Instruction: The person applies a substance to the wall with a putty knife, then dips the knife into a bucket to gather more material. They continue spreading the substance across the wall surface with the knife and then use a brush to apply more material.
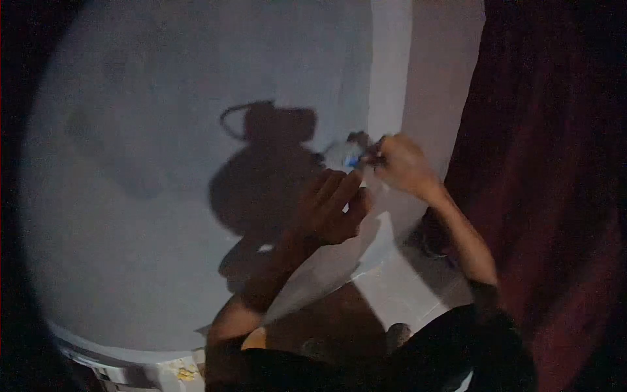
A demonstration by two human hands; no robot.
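My right hand (406, 168) is raised in front of the pale wall, its fingers closed around a small dark object too blurred to name. Below and to its left is my left hand (334, 206), in shadow, with bent fingers and the thumb curled toward them. Its fingertips come close to the right hand's. Between the two hands shows a small bright blue piece (353, 161) with a pale, blurry patch around it. Whether the left fingers grip this piece or only touch it is hidden by shadow and blur.
A large grey-blue wall (163, 78) fills the left and middle, with my shadow (261, 183) cast on it. A dark red curtain (548, 196) hangs on the right. Pale tiled floor (398, 281) shows below, and a yellow patch (186, 374) lies at the bottom left.
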